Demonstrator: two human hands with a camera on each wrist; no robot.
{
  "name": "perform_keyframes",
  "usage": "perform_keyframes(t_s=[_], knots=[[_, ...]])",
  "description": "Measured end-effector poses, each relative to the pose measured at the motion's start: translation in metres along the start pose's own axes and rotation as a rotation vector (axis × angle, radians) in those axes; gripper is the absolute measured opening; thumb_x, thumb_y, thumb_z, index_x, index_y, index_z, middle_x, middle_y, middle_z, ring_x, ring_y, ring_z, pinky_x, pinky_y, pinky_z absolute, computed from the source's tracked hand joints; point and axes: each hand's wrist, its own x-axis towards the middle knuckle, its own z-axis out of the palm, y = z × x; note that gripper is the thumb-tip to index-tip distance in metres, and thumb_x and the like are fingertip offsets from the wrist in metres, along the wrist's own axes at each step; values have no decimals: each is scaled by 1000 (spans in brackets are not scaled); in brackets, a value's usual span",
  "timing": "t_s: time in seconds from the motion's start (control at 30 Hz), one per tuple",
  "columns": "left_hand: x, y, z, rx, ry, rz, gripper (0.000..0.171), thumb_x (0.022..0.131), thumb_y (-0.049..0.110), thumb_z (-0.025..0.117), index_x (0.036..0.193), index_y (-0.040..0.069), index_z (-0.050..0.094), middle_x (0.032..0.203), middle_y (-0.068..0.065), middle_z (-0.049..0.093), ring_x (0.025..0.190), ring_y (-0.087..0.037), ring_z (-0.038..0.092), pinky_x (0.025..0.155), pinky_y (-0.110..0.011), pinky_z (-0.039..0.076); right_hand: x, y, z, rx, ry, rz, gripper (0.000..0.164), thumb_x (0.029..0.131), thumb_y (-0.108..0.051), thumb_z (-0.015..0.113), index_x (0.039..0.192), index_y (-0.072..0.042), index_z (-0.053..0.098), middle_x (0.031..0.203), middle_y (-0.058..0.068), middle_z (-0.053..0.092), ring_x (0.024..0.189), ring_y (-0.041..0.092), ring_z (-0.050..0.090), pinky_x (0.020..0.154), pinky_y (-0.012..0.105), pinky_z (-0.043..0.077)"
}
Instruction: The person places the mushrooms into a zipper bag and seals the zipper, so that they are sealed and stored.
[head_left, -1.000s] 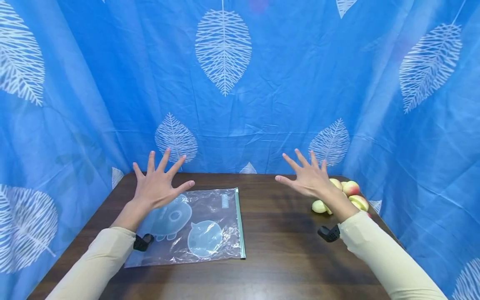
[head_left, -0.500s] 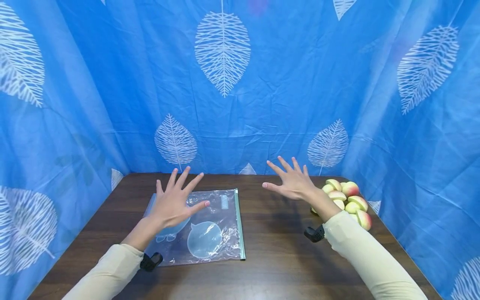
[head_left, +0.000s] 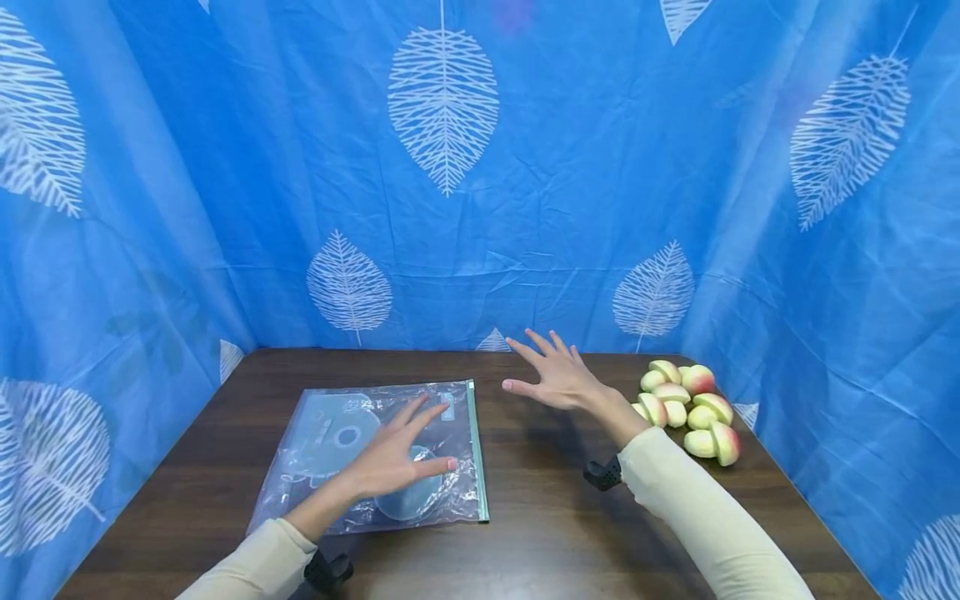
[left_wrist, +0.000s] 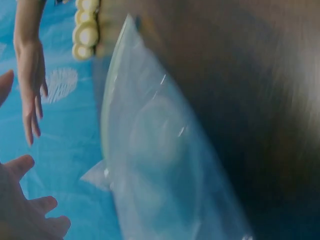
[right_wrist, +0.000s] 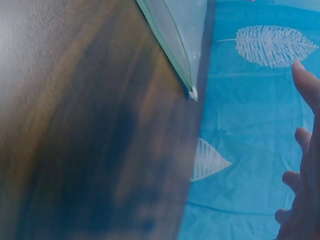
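A clear zip bag (head_left: pixel 307 442) with pale blue printed shapes lies flat on the left half of the table, its green zip edge (head_left: pixel 477 467) facing right. Over the bag hovers my left hand (head_left: pixel 386 462), fingers spread and holding nothing. My right hand (head_left: pixel 558 377) is held above the table between the bag and a group of fruit-like pieces, fingers also spread and grasping nothing. Those pieces (head_left: pixel 712 408), pale yellow-green with pink-red skin and mushroom-like shapes, sit together at the right. In the left wrist view the bag (left_wrist: pixel 160 165) fills the middle.
The dark brown wooden table (head_left: pixel 540 542) bears the bag and the pieces. A blue curtain (head_left: pixel 540 167) with white leaf prints hangs behind it and along both sides. Black wrist cameras sit under both forearms.
My left hand has moved right and toward me, lower over the bag. The right hand has shifted left, uncovering the fruit-like pieces. The bag lies still.
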Motion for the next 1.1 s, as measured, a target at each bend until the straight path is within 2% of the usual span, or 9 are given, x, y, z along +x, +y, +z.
perform_keyframes(t_s=[0.13,0.4,0.57,0.73,0.9,1.1], knots=[[2,-1,16,-77,-47,-2,83,87,47,79,158,20,45,168,-19,21,144,-57,27,103,-81,27,3,-2,12,31,-37,-38,85,94,-76,48,165,-36,25,172,7,13,153,47,3,113,77,9],[3,-7,34,-125,-88,20,83,83,42,84,151,6,52,159,-27,35,141,-56,34,105,-77,30,5,-9,31,93,-82,-106,82,98,-67,53,165,-28,29,170,13,17,152,51,7,114,75,11],[6,-12,43,-57,-110,20,83,81,47,85,146,4,57,151,-26,47,137,-51,43,108,-70,34,8,-9,43,100,-101,-112,83,97,-69,52,165,-26,31,169,16,20,151,52,9,115,72,12],[7,-13,48,20,-107,-10,85,76,47,89,142,1,61,151,-25,47,137,-51,43,108,-67,36,8,-7,52,114,-133,-90,84,96,-70,52,164,-26,31,169,17,21,152,50,9,116,72,13],[6,-13,50,39,-90,-10,83,74,42,93,139,-1,63,150,-25,48,136,-51,43,108,-65,38,8,-8,60,112,-159,-94,81,97,-64,56,164,-23,33,166,21,25,151,53,13,115,72,16],[3,-15,49,37,-56,17,77,73,37,94,132,-5,67,144,-26,52,129,-49,51,105,-61,44,10,-14,72,95,-238,-64,74,100,-58,56,162,-23,37,166,18,28,152,48,16,117,66,20]])
